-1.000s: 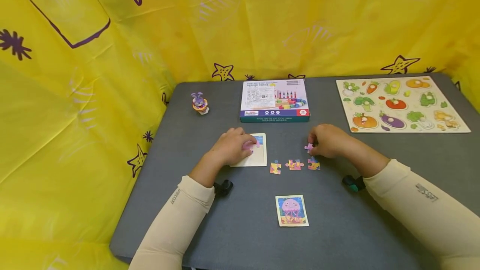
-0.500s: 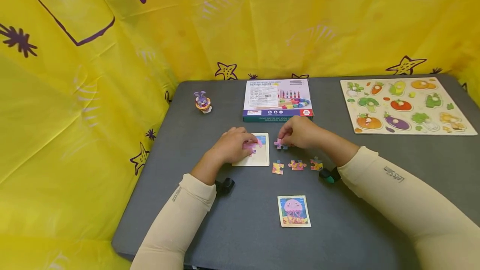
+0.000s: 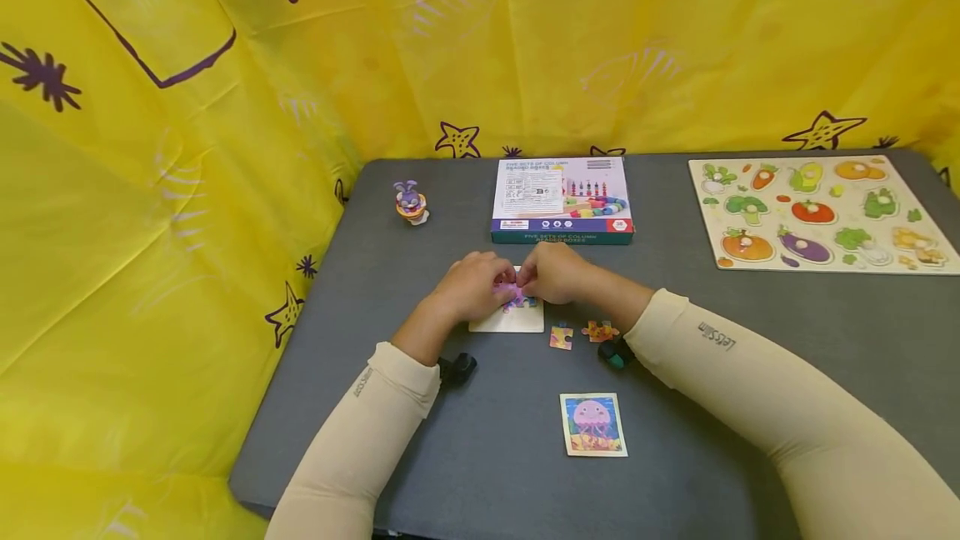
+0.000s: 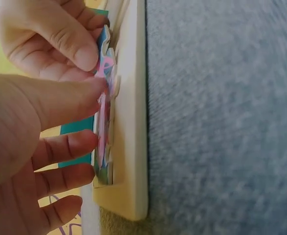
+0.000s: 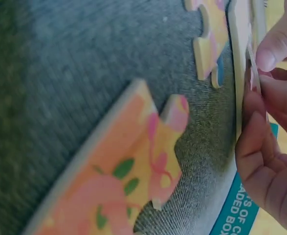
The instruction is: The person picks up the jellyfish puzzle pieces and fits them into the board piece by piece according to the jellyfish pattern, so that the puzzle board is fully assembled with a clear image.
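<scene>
Jigsaw pieces (image 3: pixel 516 300) lie in the tray (image 3: pixel 506 324); our left grip (image 3: pixel 471 287) rests loosely on them, probably for steadiness; our right grip (image 3: pixel 558 273) pinches another piece (image 4: pixel 104 40) at their right, perhaps for fine control.

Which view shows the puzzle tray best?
The head view: it looks down on the puzzle tray, its lower part bare, though the left hand and right hand hide much of the rest. The left wrist view shows it close but edge-on, with puzzle pieces on it; the right wrist view catches only an edge strip.
</scene>
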`<state>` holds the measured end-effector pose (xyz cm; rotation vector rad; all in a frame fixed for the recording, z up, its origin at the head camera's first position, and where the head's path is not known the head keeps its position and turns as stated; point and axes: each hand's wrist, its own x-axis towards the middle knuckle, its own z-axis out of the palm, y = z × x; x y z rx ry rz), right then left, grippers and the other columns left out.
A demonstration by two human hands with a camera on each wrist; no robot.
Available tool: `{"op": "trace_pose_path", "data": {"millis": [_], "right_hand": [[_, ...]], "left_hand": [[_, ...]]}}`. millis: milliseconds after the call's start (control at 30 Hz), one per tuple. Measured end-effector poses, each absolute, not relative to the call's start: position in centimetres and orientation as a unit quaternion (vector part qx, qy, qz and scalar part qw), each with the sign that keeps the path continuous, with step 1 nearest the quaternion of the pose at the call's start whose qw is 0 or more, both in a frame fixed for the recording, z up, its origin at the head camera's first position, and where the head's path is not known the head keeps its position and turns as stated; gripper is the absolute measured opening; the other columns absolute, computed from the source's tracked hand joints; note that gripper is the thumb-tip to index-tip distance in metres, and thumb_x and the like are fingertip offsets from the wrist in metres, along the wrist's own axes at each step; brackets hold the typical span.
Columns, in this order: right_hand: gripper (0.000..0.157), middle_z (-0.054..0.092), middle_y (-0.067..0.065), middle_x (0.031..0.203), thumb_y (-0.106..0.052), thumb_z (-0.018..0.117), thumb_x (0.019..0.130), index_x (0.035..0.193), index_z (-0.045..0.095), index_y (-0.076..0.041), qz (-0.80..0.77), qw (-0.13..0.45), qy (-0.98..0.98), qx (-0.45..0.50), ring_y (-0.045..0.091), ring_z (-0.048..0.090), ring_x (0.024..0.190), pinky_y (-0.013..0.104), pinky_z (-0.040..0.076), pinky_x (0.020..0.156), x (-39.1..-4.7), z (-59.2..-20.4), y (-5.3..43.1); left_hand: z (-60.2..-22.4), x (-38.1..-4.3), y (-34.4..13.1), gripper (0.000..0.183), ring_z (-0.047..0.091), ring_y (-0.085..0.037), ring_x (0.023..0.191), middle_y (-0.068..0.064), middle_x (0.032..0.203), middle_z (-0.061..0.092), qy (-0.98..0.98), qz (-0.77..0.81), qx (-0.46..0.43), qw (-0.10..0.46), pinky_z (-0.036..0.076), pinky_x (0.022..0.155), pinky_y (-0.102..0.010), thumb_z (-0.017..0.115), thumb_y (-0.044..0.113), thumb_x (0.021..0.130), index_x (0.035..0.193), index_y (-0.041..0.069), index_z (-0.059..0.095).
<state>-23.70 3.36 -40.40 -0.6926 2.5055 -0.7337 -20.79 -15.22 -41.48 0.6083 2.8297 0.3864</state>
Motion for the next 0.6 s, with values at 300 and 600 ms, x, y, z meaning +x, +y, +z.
{"op": "trace_pose_path", "data": {"millis": [300, 600], "right_hand": [[0.006, 0.067, 0.005, 0.091, -0.018, 0.077, 0.090, 0.095, 0.077, -0.014, -0.232, 0.206, 0.929, -0.203, 0.023, 0.059, 0.087, 0.037, 0.048, 0.078, -24.1, -40.3, 4.3], [0.014, 0.065, 0.003, 0.086, -0.025, 0.078, 0.090, 0.097, 0.072, -0.013, -0.199, 0.182, 0.938, -0.220, 0.022, 0.058, 0.083, 0.038, 0.048, 0.077, -23.0, -40.3, 5.1]], "left_hand": [[-41.5, -20.9, -14.7, 0.019, 0.054, -0.021, 0.099, 0.001, 0.097, 0.063, 0.968, 0.117, 0.190, 0.113, 0.045, 0.087, -0.042, 0.074, 0.033, 0.094, 0.108, 0.021, 0.070], [-41.7, -21.0, -14.7, 0.018, 0.054, -0.020, 0.099, 0.002, 0.096, 0.062, 0.970, 0.115, 0.180, 0.116, 0.044, 0.087, -0.041, 0.073, 0.034, 0.094, 0.107, 0.022, 0.069]]}}
